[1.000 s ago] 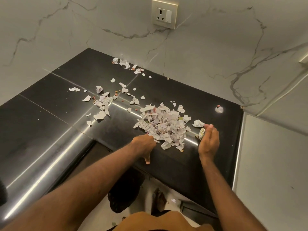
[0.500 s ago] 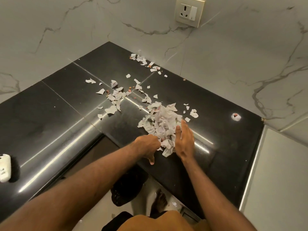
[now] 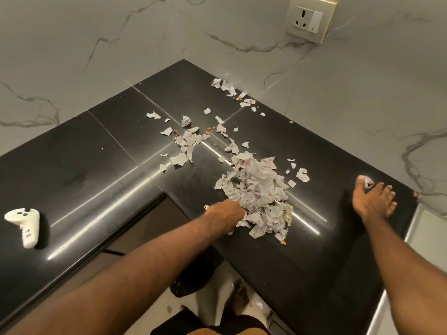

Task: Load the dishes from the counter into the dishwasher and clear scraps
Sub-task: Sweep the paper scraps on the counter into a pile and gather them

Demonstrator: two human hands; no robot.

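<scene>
A heap of torn white paper scraps lies on the black L-shaped counter. More loose scraps trail back toward the corner by the wall. My left hand rests against the heap's near-left edge with its fingers curled down over the counter's rim. My right hand is flat on the counter far to the right, fingers spread, touching a lone scrap with a red mark.
A white hand controller lies on the counter at the left. A wall socket sits on the marble wall. Below the counter edge are a dark bag, the floor and my foot. A white appliance top borders the counter's right.
My right hand has left the heap's right side and moved far right to the lone scrap. The view has shifted left, bringing the white controller in. My left hand has stayed by the heap.
</scene>
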